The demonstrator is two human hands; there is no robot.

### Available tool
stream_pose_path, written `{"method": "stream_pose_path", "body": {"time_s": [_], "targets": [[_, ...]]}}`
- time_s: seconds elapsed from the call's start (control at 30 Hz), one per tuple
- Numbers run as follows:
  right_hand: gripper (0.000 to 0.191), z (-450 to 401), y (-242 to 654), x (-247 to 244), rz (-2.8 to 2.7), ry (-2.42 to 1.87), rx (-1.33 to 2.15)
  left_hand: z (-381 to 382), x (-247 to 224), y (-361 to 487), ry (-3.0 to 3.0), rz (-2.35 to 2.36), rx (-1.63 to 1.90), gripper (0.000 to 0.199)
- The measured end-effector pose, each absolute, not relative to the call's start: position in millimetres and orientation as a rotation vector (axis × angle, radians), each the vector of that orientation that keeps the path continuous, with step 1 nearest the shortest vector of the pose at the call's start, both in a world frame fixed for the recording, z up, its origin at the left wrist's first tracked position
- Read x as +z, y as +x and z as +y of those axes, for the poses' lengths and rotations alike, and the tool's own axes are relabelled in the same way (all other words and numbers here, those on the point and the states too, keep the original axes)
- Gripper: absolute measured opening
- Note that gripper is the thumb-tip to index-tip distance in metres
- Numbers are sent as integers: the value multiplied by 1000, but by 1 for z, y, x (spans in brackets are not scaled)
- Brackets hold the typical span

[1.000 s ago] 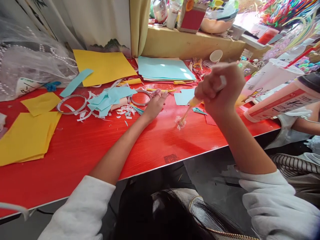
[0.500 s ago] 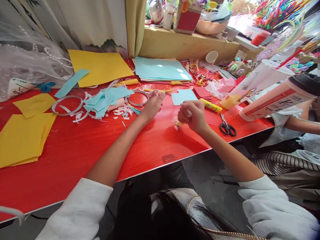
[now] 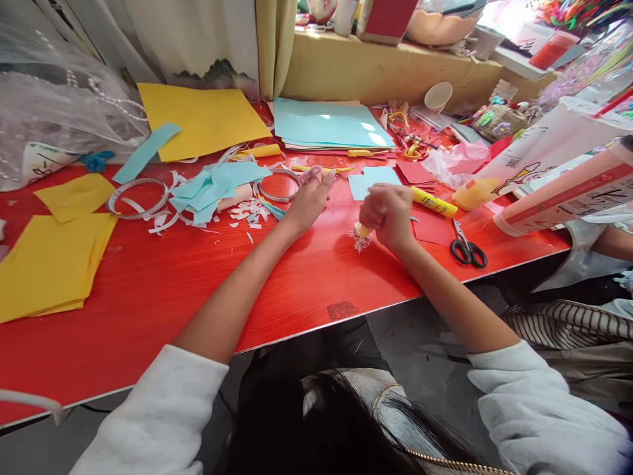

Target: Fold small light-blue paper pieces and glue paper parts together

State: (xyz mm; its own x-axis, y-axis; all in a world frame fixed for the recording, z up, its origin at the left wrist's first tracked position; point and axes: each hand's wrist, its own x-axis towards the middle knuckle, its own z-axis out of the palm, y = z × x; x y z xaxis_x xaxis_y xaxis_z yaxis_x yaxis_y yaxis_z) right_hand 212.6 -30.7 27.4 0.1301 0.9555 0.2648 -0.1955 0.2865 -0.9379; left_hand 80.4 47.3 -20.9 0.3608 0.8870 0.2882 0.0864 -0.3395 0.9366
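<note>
My left hand [image 3: 309, 201] rests over the red table [image 3: 277, 277], fingers partly stretched out, with nothing visible in them. Beside it lie a tape roll [image 3: 279, 186] and a thin yellow stick [image 3: 301, 167]. My right hand [image 3: 388, 214] is closed in a fist around a small brush-like thing [image 3: 362, 239]. Its pale, frayed bristles point down at the tabletop, and most of its yellowish handle is hidden by the fingers. Just beyond this hand are light blue paper squares [image 3: 373, 178] and a yellow glue stick [image 3: 434, 201]. Black-handled scissors [image 3: 467, 251] lie to its right.
Blue paper scraps [image 3: 212, 191] and white shreds lie left of centre. Yellow sheets [image 3: 44, 264] and another tape roll [image 3: 137, 199] are farther left. A blue paper stack [image 3: 331, 125] lies at the back. Drink cups [image 3: 568, 198] lean at right, near another person's arm [image 3: 613, 244].
The view has tilted down and turned slightly left, so the table's things appear higher and farther right. My right hand has shifted slightly, and the bristles show more fully.
</note>
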Motion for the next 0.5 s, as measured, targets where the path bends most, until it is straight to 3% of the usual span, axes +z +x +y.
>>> {"method": "stream_pose_path", "body": {"time_s": [0.5], "targets": [[36,-56,210,28,-1002,-904,927,40,-13,76,1743,942,1030,34]]}}
